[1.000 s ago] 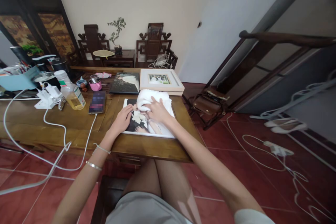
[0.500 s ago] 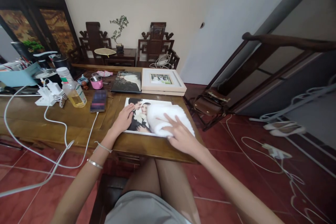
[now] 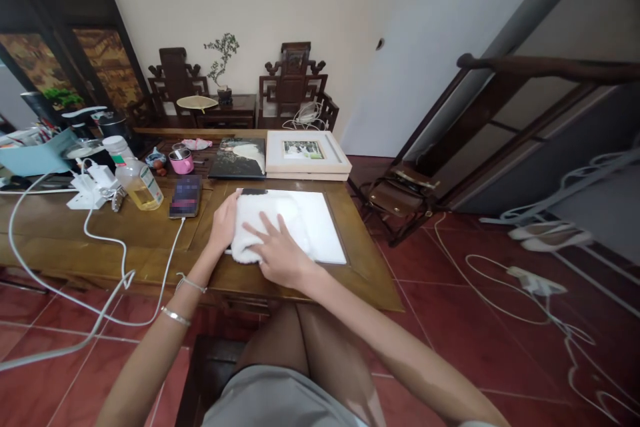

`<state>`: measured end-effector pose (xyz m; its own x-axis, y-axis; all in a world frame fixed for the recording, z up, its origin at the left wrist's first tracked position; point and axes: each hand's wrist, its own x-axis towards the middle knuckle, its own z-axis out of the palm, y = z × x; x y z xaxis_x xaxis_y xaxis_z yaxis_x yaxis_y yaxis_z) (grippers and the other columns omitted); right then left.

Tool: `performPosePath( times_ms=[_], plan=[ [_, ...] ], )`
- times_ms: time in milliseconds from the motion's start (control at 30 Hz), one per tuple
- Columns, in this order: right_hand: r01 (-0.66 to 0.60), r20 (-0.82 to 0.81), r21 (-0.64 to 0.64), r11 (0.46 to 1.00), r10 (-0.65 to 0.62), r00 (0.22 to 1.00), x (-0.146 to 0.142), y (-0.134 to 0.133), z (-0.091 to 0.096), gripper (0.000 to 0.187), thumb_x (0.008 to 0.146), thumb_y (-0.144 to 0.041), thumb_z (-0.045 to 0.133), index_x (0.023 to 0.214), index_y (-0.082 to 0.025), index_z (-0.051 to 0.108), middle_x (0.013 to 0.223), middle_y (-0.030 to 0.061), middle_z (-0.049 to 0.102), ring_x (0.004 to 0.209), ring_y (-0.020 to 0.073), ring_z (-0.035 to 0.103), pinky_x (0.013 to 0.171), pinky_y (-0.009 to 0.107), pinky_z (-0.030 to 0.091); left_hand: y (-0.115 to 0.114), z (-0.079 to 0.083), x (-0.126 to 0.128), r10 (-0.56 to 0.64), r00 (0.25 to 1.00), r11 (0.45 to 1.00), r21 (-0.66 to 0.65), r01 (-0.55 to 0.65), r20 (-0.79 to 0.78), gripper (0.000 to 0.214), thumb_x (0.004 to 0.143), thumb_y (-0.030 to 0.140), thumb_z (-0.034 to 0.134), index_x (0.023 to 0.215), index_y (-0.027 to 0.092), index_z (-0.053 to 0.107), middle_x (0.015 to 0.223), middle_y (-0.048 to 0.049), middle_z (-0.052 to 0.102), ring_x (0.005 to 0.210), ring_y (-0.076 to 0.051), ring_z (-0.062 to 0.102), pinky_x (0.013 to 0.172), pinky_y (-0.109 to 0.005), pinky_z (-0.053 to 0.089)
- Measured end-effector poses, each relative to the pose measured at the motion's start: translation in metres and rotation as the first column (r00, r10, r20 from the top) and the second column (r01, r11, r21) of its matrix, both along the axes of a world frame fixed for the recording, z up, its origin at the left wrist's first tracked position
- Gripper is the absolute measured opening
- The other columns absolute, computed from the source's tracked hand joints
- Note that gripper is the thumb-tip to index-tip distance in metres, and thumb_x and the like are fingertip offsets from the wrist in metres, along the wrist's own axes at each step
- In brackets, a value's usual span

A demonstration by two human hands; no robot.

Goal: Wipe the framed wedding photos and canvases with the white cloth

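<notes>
A photo panel lies flat on the wooden table in front of me, its right part plain white. A folded white towel covers its left part, so only a dark strip of the picture shows at the top. My right hand presses on the towel with fingers spread; its thumb is partly tucked by the towel's near edge. Along the panel's left edge rests my left hand, fingers stretched out, their tips partly hidden beside the towel.
Behind the panel lie a dark photo album and a white framed photo. To the left are a charging phone, a bottle of yellow liquid, a pink cup and a power strip. A chair stands right.
My right hand has slid the towel leftward across the panel, baring the white right part and covering the couple's picture. My left hand has shifted slightly left, to the panel's edge.
</notes>
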<state>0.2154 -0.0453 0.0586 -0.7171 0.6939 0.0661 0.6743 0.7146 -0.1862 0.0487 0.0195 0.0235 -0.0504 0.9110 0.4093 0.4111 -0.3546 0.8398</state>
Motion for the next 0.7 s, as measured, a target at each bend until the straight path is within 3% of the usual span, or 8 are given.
performPosePath(
  times_ms=[67, 133, 333, 433, 533, 700],
  plan=[
    [-0.089, -0.037, -0.025, 0.996, 0.088, 0.995, 0.012, -0.014, -0.001, 0.048, 0.071, -0.008, 0.051, 0.116, -0.017, 0.067, 0.152, 0.0037, 0.035, 0.142, 0.0414, 0.011, 0.112, 0.068, 0.008, -0.001, 0.002, 0.001, 0.02, 0.999, 1.0, 0.018, -0.02, 0.028, 0.053, 0.098, 0.043, 0.026, 0.125, 0.01, 0.058, 0.131, -0.0128, 0.06, 0.123, -0.022, 0.055, 0.108, -0.037, 0.039],
    [-0.097, -0.085, -0.043, 0.994, 0.094, 0.992, 0.029, -0.028, -0.001, 0.049, 0.067, -0.007, 0.051, 0.111, -0.018, 0.069, 0.151, 0.0025, 0.037, 0.143, 0.0383, 0.012, 0.113, 0.066, 0.008, -0.001, 0.001, 0.003, 0.007, 0.999, 0.998, 0.055, -0.005, -0.045, 0.051, 0.098, 0.041, 0.028, 0.125, 0.01, 0.059, 0.13, -0.0129, 0.061, 0.123, -0.021, 0.055, 0.109, -0.037, 0.038],
    [0.146, -0.108, -0.075, 0.986, -0.153, 0.982, 0.085, -0.048, -0.009, 0.05, 0.064, -0.004, 0.045, 0.105, -0.018, 0.07, 0.15, 0.0039, 0.039, 0.144, 0.035, 0.012, 0.113, 0.065, 0.01, 0.0, -0.006, 0.004, -0.101, 0.923, 0.988, 0.072, 0.137, -0.37, 0.038, 0.093, 0.03, 0.041, 0.117, 0.012, 0.064, 0.132, -0.0132, 0.059, 0.128, -0.023, 0.051, 0.112, -0.04, 0.036],
    [0.313, -0.106, -0.066, 0.947, -0.319, 0.942, 0.105, -0.028, -0.017, 0.052, 0.069, -0.005, 0.044, 0.114, -0.016, 0.067, 0.148, 0.0081, 0.041, 0.143, 0.0331, 0.017, 0.114, 0.061, 0.014, 0.0, -0.008, 0.003, -0.173, 0.891, 0.976, 0.046, 0.211, -0.42, 0.037, 0.089, 0.026, 0.048, 0.12, 0.015, 0.064, 0.135, -0.0101, 0.057, 0.131, -0.023, 0.048, 0.113, -0.04, 0.035],
    [0.422, -0.129, -0.099, 0.901, -0.432, 0.893, 0.109, 0.01, -0.018, 0.05, 0.076, -0.008, 0.042, 0.121, -0.016, 0.063, 0.144, 0.0118, 0.047, 0.143, 0.0309, 0.021, 0.113, 0.059, 0.017, 0.0, -0.01, 0.003, -0.192, 0.885, 0.972, 0.042, 0.231, -0.424, 0.037, 0.088, 0.025, 0.049, 0.121, 0.016, 0.064, 0.132, -0.009, 0.059, 0.131, -0.023, 0.047, 0.113, -0.04, 0.034],
    [0.362, -0.188, -0.134, 0.922, -0.383, 0.905, 0.063, 0.082, -0.004, 0.049, 0.082, -0.012, 0.037, 0.123, -0.021, 0.063, 0.135, 0.0068, 0.057, 0.138, 0.0338, 0.031, 0.108, 0.064, 0.019, 0.0, -0.009, 0.003, -0.191, 0.888, 0.974, 0.031, 0.224, -0.419, 0.037, 0.088, 0.025, 0.05, 0.12, 0.013, 0.065, 0.129, -0.0111, 0.06, 0.129, -0.023, 0.049, 0.112, -0.039, 0.035]
  ],
)
